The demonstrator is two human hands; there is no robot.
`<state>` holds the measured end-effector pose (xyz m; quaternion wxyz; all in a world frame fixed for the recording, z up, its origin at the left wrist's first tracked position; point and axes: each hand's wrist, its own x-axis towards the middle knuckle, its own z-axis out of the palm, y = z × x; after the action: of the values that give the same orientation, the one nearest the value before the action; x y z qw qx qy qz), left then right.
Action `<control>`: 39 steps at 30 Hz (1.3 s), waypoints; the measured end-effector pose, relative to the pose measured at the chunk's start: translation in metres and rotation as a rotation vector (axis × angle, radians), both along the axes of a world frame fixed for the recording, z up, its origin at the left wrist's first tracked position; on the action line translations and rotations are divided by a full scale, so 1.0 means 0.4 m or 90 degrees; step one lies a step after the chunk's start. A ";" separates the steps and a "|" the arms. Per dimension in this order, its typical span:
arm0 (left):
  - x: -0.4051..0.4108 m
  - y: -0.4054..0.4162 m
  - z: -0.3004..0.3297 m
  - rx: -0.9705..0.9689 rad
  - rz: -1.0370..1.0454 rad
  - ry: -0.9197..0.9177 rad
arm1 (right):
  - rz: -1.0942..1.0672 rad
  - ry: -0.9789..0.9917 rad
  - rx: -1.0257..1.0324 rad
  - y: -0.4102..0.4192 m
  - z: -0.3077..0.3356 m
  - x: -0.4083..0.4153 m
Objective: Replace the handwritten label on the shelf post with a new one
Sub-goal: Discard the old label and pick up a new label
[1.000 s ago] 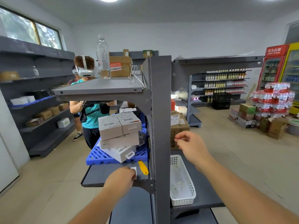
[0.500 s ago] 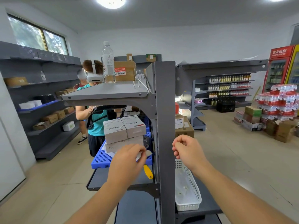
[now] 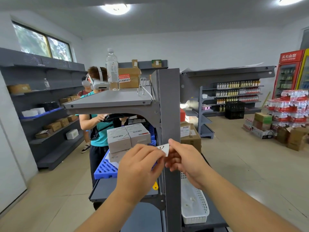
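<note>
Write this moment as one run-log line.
stage: label at post | left hand: holds label | right hand: holds label | post: bare above

Label [image 3: 163, 149] before shelf post [image 3: 169, 114], between hands.

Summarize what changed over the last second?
The left hand rose from the lower shelf carrying a white label to the post; the right hand now pinches it too. Boxes, white basket and bottle unchanged.

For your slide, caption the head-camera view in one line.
Both hands, left and right, hold a small label against the shelf post.
</note>
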<state>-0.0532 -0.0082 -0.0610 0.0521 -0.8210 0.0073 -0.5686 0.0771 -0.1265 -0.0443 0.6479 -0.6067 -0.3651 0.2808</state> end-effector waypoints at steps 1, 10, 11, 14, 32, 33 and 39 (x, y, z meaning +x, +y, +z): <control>0.002 -0.004 -0.005 0.006 -0.007 0.003 | -0.001 -0.020 0.000 0.000 0.001 0.003; -0.003 -0.037 0.023 -0.372 -0.060 0.045 | -0.061 -0.166 -0.004 -0.021 0.018 0.021; -0.001 -0.036 0.032 -0.472 -0.074 0.040 | -0.064 -0.167 -0.006 -0.024 0.020 0.021; 0.005 -0.035 0.058 -0.679 -0.136 0.033 | -0.065 -0.184 -0.008 -0.034 0.027 0.018; 0.007 -0.052 0.086 -0.853 -0.237 0.107 | -0.093 -0.243 -0.001 -0.046 0.043 0.033; 0.006 -0.050 0.085 -0.856 -0.241 0.122 | -0.095 -0.243 -0.001 -0.046 0.043 0.034; -0.001 -0.046 0.083 -0.852 -0.262 0.179 | -0.110 -0.254 -0.005 -0.047 0.044 0.037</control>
<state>-0.0535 -0.0264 -0.0277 -0.5731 -0.7241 -0.1816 -0.3381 0.0917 -0.1452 -0.0269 0.5821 -0.6816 -0.4319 0.0999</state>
